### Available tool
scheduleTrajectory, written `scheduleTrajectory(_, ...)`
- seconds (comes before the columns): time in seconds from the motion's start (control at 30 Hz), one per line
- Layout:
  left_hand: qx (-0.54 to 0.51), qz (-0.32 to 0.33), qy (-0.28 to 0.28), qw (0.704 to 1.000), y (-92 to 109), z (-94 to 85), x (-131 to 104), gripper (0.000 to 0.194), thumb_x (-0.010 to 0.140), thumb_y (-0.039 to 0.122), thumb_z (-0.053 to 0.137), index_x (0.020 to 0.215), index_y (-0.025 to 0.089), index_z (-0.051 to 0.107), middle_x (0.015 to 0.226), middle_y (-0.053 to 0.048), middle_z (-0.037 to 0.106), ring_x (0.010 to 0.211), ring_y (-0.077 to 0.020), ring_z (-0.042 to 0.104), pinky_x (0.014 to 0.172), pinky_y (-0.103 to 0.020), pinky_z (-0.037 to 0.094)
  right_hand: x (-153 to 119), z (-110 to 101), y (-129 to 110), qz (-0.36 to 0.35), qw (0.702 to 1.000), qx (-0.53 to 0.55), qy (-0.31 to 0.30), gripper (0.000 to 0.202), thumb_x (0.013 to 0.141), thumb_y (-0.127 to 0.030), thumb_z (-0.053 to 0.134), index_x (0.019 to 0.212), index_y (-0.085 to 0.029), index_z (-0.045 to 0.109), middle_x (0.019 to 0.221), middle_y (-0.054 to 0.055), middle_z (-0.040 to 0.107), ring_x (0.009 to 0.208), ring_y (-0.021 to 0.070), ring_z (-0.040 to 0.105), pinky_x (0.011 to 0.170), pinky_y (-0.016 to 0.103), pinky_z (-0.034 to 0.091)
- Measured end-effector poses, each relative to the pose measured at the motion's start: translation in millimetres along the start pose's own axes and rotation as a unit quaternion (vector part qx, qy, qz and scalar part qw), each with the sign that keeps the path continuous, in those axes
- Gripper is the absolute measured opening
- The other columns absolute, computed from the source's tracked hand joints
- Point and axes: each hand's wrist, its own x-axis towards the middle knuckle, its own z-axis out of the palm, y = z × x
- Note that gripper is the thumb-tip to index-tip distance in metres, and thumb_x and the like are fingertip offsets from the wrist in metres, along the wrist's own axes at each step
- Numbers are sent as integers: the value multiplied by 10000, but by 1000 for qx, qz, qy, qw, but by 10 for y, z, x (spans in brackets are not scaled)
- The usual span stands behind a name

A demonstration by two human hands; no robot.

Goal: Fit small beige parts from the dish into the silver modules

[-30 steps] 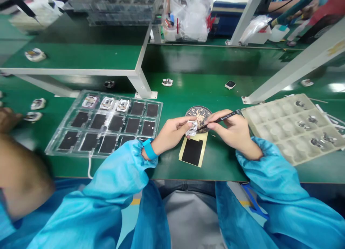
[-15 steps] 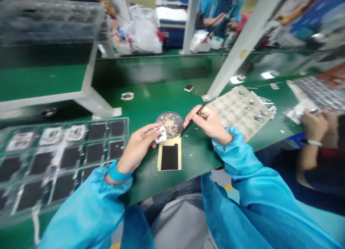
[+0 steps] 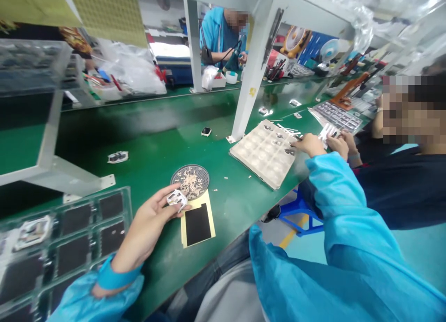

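My left hand (image 3: 149,220) pinches a small white watch-case-like frame (image 3: 177,200) with metal parts inside. It is just over the near rim of a round dark mesh dish (image 3: 172,179) heaped with tiny beige pieces. Below the dish lies a black rectangular pad (image 3: 198,224) on yellow paper (image 3: 211,215). My right hand (image 3: 310,145) reaches to the right edge of a beige compartment tray (image 3: 258,150), its fingers closed near a small metal part (image 3: 290,152). A dark sliver of the tweezers (image 3: 297,137) shows by these fingers; the rest is hidden.
A clear tray (image 3: 128,206) with black-lined compartments stands left. Small watch-like pieces (image 3: 206,131) lie on the green bench (image 3: 156,141). A white post (image 3: 245,89) rises behind the beige tray. At right a co-worker's hand (image 3: 343,145) holds a white part (image 3: 329,134).
My right hand has gone from beside the mesh dish to the right edge of the beige tray. The view has turned right. My left hand still holds the white frame by the dish.
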Motion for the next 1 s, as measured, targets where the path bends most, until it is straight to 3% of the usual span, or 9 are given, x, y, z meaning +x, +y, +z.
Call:
scheduleTrajectory(0.17, 57, 12, -5, 998, -62, -37, 44, 753, 698, 418, 896, 1366, 185, 639, 1024, -84, 774, 897, -215, 748, 754, -248, 615, 152, 184, 82, 8, 999, 5, -36, 376, 764, -450, 736, 914, -105, 761, 963, 200, 745, 859, 296, 701, 719, 352, 502)
scheduleTrajectory(0.37, 105, 5, -21, 994, -57, -32, 37, 568, 758, 481, 847, 1229, 189, 722, 1004, -78, 773, 862, -178, 713, 717, -220, 602, 247, 147, 65, -10, 999, 31, -42, 298, 728, -391, 774, 846, -117, 755, 868, 141, 735, 785, 234, 659, 688, 308, 474)
scheduleTrajectory(0.57, 102, 11, -15, 995, -26, 2, 2, 487, 783, 484, 827, 1154, 181, 737, 939, -82, 768, 826, -188, 717, 597, -202, 529, 32, -5, -64, -43, 995, 85, 31, 280, 821, -384, 704, 866, -112, 754, 853, 148, 729, 782, 241, 637, 683, 319, 435)
scheduleTrajectory(0.7, 114, 25, -12, 993, -43, 21, -2, 453, 802, 495, 807, 1103, 164, 744, 884, -81, 756, 689, -154, 681, 504, -199, 424, -353, -151, -461, -114, 979, 167, 39, 414, 915, -514, 597, 877, -136, 761, 734, 50, 694, 660, 176, 588, 612, 277, 407)
scheduleTrajectory(0.77, 101, 25, -21, 994, -52, 22, -6, 448, 810, 501, 797, 1092, 159, 737, 873, -80, 750, 651, -145, 669, 474, -197, 376, -662, -214, -791, -190, 945, 266, -2, 455, 888, -586, 630, 858, -153, 766, 671, 21, 665, 598, 148, 542, 573, 268, 394)
scheduleTrajectory(0.87, 72, 14, -27, 997, -51, 19, -23, 436, 817, 505, 787, 1069, 155, 725, 865, -76, 747, 630, -137, 671, 457, -184, 326, -1197, -285, -1351, -318, 851, 401, -117, 422, 847, -575, 707, 767, -163, 752, 693, 32, 693, 633, 151, 581, 613, 279, 446)
scheduleTrajectory(1.0, 47, 18, 13, 999, -28, 24, -50, 403, 809, 471, 800, 1034, 147, 718, 805, -59, 740, 601, -120, 659, 454, -163, 295, -1780, -283, -1984, -444, 724, 438, -295, 383, 843, -556, 731, 805, -179, 785, 851, 53, 771, 786, 197, 676, 727, 312, 521)
